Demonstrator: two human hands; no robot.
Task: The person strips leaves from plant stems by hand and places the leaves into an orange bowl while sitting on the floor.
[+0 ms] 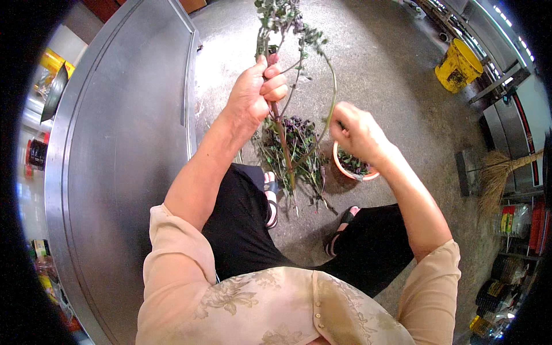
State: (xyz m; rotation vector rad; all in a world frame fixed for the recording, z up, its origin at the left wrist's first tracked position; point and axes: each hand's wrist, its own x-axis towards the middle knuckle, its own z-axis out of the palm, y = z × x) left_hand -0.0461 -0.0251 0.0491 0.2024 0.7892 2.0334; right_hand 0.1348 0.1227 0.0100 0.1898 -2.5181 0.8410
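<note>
My left hand is shut around a thick brownish stalk of a leafy plant, held up off the floor. Its leafy top rises above the fist, and a thin side stem bows out to the right. Close beside that stem, my right hand is curled and blurred. Whether something sits between its fingers is unclear. Below lies a pile of cut stalks with green and purple leaves on the floor. An orange-rimmed round container holding picked leaves is partly hidden under my right hand.
A stainless steel counter runs along the left. Sandaled feet flank the pile on the concrete floor. Toward the far right stand a yellow bucket and a straw broom. Packaged goods fill a rack at lower right.
</note>
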